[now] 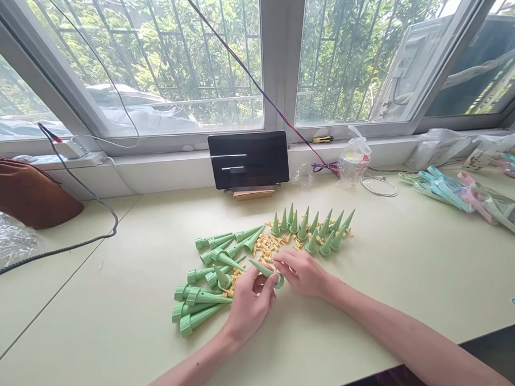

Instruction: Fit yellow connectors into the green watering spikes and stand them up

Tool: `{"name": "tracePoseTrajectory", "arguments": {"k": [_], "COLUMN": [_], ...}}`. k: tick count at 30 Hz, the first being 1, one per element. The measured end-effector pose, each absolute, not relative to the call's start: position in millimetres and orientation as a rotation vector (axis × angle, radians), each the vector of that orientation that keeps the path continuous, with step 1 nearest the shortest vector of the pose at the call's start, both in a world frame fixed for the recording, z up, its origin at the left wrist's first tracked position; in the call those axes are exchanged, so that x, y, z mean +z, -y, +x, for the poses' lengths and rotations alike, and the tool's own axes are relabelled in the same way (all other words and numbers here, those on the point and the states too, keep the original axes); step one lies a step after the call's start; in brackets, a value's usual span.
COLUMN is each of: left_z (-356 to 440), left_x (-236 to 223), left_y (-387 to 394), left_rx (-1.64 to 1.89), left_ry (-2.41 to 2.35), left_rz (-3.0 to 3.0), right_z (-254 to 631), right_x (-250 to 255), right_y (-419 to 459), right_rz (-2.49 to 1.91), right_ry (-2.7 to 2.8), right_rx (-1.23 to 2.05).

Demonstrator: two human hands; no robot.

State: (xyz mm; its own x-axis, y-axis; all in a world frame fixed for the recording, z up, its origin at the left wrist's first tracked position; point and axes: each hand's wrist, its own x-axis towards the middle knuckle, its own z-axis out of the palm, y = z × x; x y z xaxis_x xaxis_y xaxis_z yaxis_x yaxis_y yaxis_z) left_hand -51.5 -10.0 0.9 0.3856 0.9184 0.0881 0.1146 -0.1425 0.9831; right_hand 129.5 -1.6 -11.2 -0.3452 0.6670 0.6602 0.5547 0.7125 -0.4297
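My left hand (248, 305) is closed round a green plastic cone spike (265, 270), holding it by its wide end with the tip pointing up-left. My right hand (301, 272) rests just right of it, fingers curled and pinched at the spike's open end, where a small yellow piece may sit; I cannot make it out. Several green spikes lie flat (205, 278) to the left of my hands. Behind them, several more spikes stand upright (312, 229). Small yellow pieces (268, 246) are scattered between the two groups.
A dark tablet (248, 159) leans on a wooden stand by the window sill. A brown bag (25, 194) and a black cable (72, 244) lie at left. At right are a plastic-wrapped cup (354, 161) and bagged pastel items (466, 198). The table edge (498, 330) runs lower right.
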Motion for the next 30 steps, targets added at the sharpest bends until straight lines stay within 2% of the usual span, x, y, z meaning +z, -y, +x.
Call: {"name": "tracePoseTrajectory", "arguments": {"k": [30], "left_z": [-51.5], "left_x": [-0.3], "left_y": [8.5], "left_rx": [0.92], "left_ry": [-0.937], "left_rz": [1.567], "right_z": [131.2], "right_x": [-14.1], "right_y": [1.9], "right_rz": [-0.912], "right_ry": [2.029], "right_rx": [0.198]}}
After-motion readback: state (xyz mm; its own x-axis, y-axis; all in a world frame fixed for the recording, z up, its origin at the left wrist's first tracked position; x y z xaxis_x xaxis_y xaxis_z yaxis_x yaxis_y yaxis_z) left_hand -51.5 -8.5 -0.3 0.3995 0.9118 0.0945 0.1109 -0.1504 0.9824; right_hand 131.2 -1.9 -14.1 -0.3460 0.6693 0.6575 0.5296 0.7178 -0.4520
